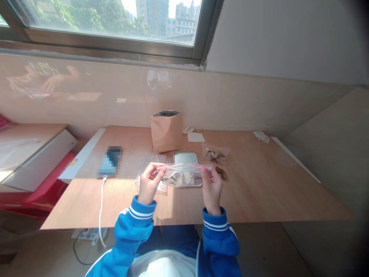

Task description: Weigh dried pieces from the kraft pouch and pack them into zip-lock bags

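Observation:
Between my two hands a clear zip-lock bag [183,177] is stretched by its pink-edged top strip, with pale, chunky dried pieces inside. My left hand [150,181] pinches the strip's left end, thumb against fingers. At the right end my right hand [211,186] grips it the same way. Behind and partly under the bag lies a flat silver-white device [186,157], mostly covered. Clear empty-looking plastic bags [146,165] lie by my left hand. Just beyond my right hand sits a brown, knobbly piece [221,172].
A brown kraft pouch [166,132] stands open-topped at the back. Another small filled zip bag [215,153] lies to its right, near a white paper [196,137]. At left, a phone [111,161] trails a white cable [101,204] over the table's front edge.

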{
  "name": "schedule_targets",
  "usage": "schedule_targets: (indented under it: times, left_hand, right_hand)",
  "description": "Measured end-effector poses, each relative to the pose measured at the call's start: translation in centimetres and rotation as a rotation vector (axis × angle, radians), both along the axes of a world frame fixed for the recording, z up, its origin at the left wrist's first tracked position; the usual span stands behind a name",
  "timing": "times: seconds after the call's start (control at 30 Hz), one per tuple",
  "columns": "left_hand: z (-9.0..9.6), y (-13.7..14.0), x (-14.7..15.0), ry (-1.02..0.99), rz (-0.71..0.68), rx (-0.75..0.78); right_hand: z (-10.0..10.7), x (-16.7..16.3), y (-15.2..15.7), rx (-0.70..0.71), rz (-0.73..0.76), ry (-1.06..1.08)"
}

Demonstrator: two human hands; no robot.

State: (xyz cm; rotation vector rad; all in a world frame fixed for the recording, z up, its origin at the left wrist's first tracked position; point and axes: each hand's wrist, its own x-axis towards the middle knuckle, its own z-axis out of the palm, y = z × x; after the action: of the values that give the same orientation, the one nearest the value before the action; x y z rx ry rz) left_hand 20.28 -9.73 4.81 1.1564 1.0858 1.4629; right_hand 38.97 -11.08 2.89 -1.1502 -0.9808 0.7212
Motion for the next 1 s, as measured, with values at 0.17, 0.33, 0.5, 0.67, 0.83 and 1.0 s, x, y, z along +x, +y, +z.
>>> schedule_targets:
  times: [0.17,0.33,0.5,0.67,0.83,1.0]
  left_hand:
    - [-0.3,0.1,-0.6,0.099,0.030,0.085]
    - [0.4,-0.1,-1.6,0.261,0.014,0.255]
    - [1.2,-0.5,-1.4,0.288,0.018,0.345]
    - [1.3,-0.6,-0.8,0.160,0.006,0.297]
    - [1.2,-0.5,-1.1,0.037,-0.054,0.254]
    - [1.3,-0.4,-1.0,-0.015,-0.024,0.269]
  right_hand:
    - [0.6,1.1,-0.6,0.031,0.038,-0.126]
    - [1.9,2.1,-1.3,0.090,-0.017,-0.264]
    - [2.3,1.9,-1.3,0.121,-0.056,-0.198]
    - [1.8,1.1,-1.1,0.078,-0.057,-0.029]
    - [2.1,0.6,-1.1,0.093,0.115,0.019]
    - [3.0,0.1,-1.1,0.027,0.196,0.001]
